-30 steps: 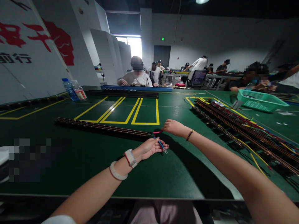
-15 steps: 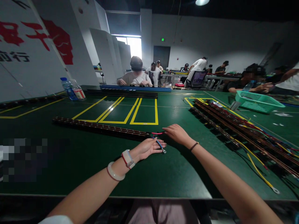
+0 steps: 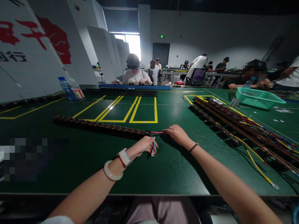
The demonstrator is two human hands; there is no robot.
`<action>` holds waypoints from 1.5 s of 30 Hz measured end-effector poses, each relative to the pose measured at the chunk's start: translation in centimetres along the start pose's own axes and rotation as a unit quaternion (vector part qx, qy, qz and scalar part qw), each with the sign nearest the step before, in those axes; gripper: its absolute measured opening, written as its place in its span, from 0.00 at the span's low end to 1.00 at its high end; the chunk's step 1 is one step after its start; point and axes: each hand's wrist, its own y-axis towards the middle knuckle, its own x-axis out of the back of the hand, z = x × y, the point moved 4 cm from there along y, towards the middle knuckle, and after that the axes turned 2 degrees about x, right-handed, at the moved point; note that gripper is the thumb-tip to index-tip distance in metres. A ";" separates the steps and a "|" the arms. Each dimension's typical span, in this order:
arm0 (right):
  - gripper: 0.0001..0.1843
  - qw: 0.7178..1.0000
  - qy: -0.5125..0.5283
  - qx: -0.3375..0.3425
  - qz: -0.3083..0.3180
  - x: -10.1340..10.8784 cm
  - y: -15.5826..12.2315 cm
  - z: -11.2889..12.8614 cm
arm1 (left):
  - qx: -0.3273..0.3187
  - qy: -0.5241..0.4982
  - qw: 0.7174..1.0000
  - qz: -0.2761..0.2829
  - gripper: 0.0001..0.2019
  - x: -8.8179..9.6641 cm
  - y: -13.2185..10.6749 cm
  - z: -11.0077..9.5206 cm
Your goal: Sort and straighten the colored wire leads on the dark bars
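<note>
A long dark strip assembly [image 3: 100,126] with metal-dotted rails lies slanting across the green table. From its right end come a red wire [image 3: 157,133] and a blue wire [image 3: 153,145] with a ring terminal [image 3: 152,153]. My left hand [image 3: 144,145] is closed at that end, fingers curled, with the blue wire between thumb and fingers and its terminal hanging below. Further right, my right hand [image 3: 177,133] pinches the red wire's free end, which its fingertips hide. The red wire runs nearly straight between the strip and those fingers.
Several similar strips with coloured wires [image 3: 235,130] are bundled at right, one yellow wire [image 3: 259,170] ending in a ring terminal. A green basket [image 3: 259,99] stands behind them, bottles [image 3: 68,88] at back left. Across the table a person [image 3: 134,70] sits behind a blue rail [image 3: 137,87].
My left hand's fingers, stretched out before, have curled in. The blue wire's ring terminal has swung left and hangs more steeply. My right hand stays nearly in place at the red wire.
</note>
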 end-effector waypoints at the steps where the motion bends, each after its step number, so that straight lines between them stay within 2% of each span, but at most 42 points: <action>1: 0.14 1.000 -0.002 -0.004 -0.005 0.1 0.0 0.0 | -0.006 0.018 1.000 -0.004 0.22 0.1 0.0 -0.1; 5: 0.13 0.999 -0.015 -0.020 -0.019 0.2 0.0 0.0 | -0.053 0.079 0.995 -0.020 0.23 0.4 -0.1 -0.4; 10: 0.14 0.998 0.004 -0.044 -0.043 0.4 0.2 0.1 | -0.037 0.021 0.999 0.012 0.25 -0.2 0.4 0.1; 13: 0.16 0.995 0.057 -0.047 -0.073 0.9 0.1 1.1 | -0.031 0.036 0.999 -0.008 0.27 -0.2 0.8 0.1; 14: 0.21 0.993 0.081 -0.041 -0.070 0.9 0.0 1.6 | -0.029 0.051 0.998 -0.017 0.27 -0.1 0.8 0.0; 18: 0.50 0.989 0.147 -0.026 -0.003 -0.1 -0.3 3.9 | -0.046 0.079 0.995 -0.036 0.32 0.0 0.3 -0.8; 20: 0.55 0.988 0.149 -0.040 0.021 -0.7 -0.4 4.4 | -0.058 0.075 0.995 -0.036 0.34 -0.1 -0.1 -1.2; 23: 0.50 0.988 0.135 -0.077 0.016 -0.9 -0.3 4.3 | -0.061 0.069 0.996 -0.019 0.34 -0.4 -0.3 -1.4; 27: 0.32 0.988 0.113 -0.108 -0.008 0.0 0.2 4.1 | -0.040 0.045 0.997 0.037 0.32 -1.1 -0.4 -0.9; 30: 0.19 0.987 0.091 -0.128 -0.025 0.6 0.5 4.4 | -0.011 -0.023 0.997 0.076 0.28 -1.5 -0.6 -0.4; 34: 0.07 0.990 0.044 -0.130 -0.045 0.8 0.8 4.9 | 0.022 -0.121 0.989 0.078 0.23 -1.7 -0.6 -0.2; 38: 0.02 0.994 -0.016 -0.096 -0.052 0.5 0.9 5.3 | 0.024 -0.195 0.977 0.079 0.18 -1.7 -0.3 0.0; 45: 0.06 0.989 -0.116 0.018 -0.086 0.5 0.6 7.0 | -0.067 -0.350 0.933 0.057 0.08 -2.2 1.7 0.3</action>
